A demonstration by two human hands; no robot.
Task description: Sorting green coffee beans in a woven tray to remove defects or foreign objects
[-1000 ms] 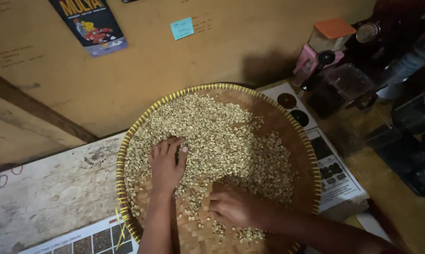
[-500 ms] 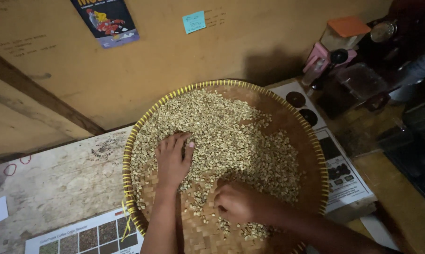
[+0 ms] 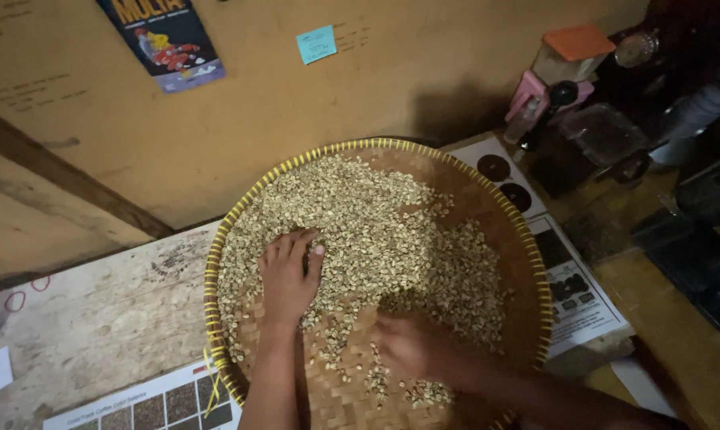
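Looking down from head height, a round woven tray (image 3: 527,263) with a yellow rim sits on a worn wooden table (image 3: 97,318), tilted up slightly toward a tan wall (image 3: 296,119). Pale green beans (image 3: 376,231) cover most of the tray, piled thickest at the far and middle parts; the near part shows bare weave with scattered beans.

The left hand (image 3: 288,275) lies palm down on the beans at the tray's left side, fingers together and slightly curled, holding nothing. The right hand (image 3: 407,344) rests low on the near middle of the tray, at the edge of the pile; it is blurred, and whether its fingers pinch anything cannot be told.

Printed sheets lie partly under the tray: a chart of brown squares (image 3: 137,406) at the near left, another sheet (image 3: 571,295) at the right. A small blue note (image 3: 317,44) and a dark poster (image 3: 165,40) hang on the wall. At the far right stand a pink device (image 3: 535,95) and an orange-lidded box (image 3: 575,49).
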